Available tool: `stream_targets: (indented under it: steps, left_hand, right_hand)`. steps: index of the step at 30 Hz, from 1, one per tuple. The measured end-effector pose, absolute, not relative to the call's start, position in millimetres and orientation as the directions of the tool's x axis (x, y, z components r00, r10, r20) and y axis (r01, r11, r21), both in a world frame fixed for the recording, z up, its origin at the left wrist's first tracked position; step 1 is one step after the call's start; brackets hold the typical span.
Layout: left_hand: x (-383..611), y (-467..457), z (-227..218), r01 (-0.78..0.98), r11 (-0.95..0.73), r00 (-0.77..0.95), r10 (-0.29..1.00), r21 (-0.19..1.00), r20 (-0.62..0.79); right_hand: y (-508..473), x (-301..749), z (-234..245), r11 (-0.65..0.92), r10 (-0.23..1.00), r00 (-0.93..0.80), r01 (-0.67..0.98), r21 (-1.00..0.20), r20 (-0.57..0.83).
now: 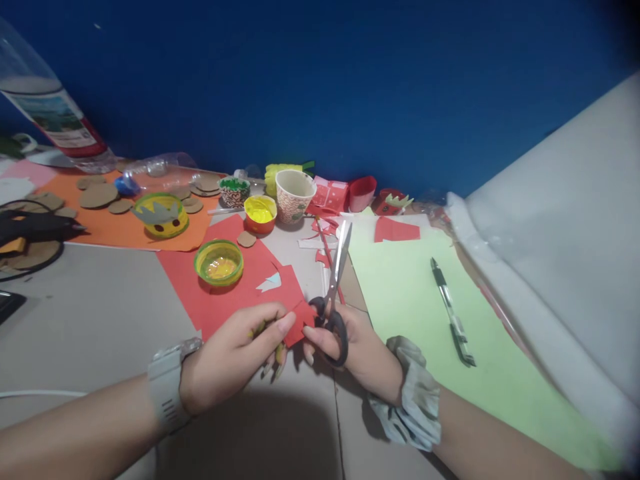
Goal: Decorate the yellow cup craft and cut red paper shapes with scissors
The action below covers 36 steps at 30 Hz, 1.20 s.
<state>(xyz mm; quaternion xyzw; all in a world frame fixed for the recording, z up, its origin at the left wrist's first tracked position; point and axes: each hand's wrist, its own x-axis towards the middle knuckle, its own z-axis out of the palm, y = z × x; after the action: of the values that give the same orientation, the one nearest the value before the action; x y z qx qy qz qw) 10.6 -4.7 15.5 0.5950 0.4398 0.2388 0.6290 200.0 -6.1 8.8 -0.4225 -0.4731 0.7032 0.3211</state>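
Between thumb and fingers, my left hand [245, 350] pinches a small piece of red paper [300, 320]. A pair of scissors [338, 273] with black handles hangs on my right hand [357, 343], blades pointing up and away from me. My right thumb lies close to the red paper's right edge; whether it presses on it I cannot tell. Beneath and beyond my hands lies a larger red sheet [185, 273], with a pale paper crown shape [270, 283] on it. A yellow-green bowl [219, 262] stands on that sheet.
A pen [453, 310] lies on a light green sheet [400, 300] at right. Behind are a patterned paper cup [295, 193], a cup of yellow paint [260, 212] and a yellow crown-trimmed bowl [163, 217]. Cardboard discs [99, 195], a bottle [55, 107] and a glue gun [37, 223] are left.
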Motion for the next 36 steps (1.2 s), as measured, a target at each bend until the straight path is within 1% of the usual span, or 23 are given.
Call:
stream_targets:
  steps: [3, 8, 14, 20, 24, 27, 30, 36]
  left_hand:
    - [11.3, -4.0, 15.7, 0.217, 0.171, 0.498, 0.828, 0.961, -0.259]
    - [11.8, -3.2, 15.7, 0.15, 0.194, 0.526, 0.815, 0.969, -0.245]
    - [11.4, -2.8, 15.5, 0.18, 0.183, 0.506, 0.825, 0.967, -0.25]
    - [13.8, -1.9, 18.0, 0.13, 0.165, 0.503, 0.839, 0.978, -0.208]
    - [13.0, -2.5, 17.5, 0.137, 0.158, 0.479, 0.853, 0.978, -0.205]
    - [11.5, -3.6, 16.0, 0.153, 0.164, 0.464, 0.859, 0.975, -0.217]
    - [10.9, -4.1, 15.4, 0.171, 0.178, 0.483, 0.842, 0.969, -0.24]
    - [12.1, -3.8, 16.2, 0.2, 0.201, 0.535, 0.797, 0.959, -0.279]
  right_hand:
    - [-5.4, 201.3, 6.5, -0.312, 0.859, -0.438, -0.04, -0.949, -0.265]
    - [-6.1, 203.3, 1.3, -0.272, 0.875, -0.425, -0.033, -0.962, -0.233]
    - [-7.2, 205.1, -3.0, -0.255, 0.879, -0.42, -0.013, -0.967, -0.226]
    - [-5.9, 205.0, 1.4, -0.224, 0.878, -0.435, -0.003, -0.974, -0.201]
    - [-6.0, 203.8, 2.1, -0.248, 0.88, -0.424, -0.027, -0.968, -0.213]
    - [-5.7, 202.5, 0.5, -0.3, 0.889, -0.391, -0.1, -0.949, -0.24]
    - [-5.3, 201.9, 0.0, -0.317, 0.889, -0.394, -0.161, -0.935, -0.233]
    - [-6.1, 202.1, 3.5, -0.362, 0.875, -0.379, -0.093, -0.928, -0.303]
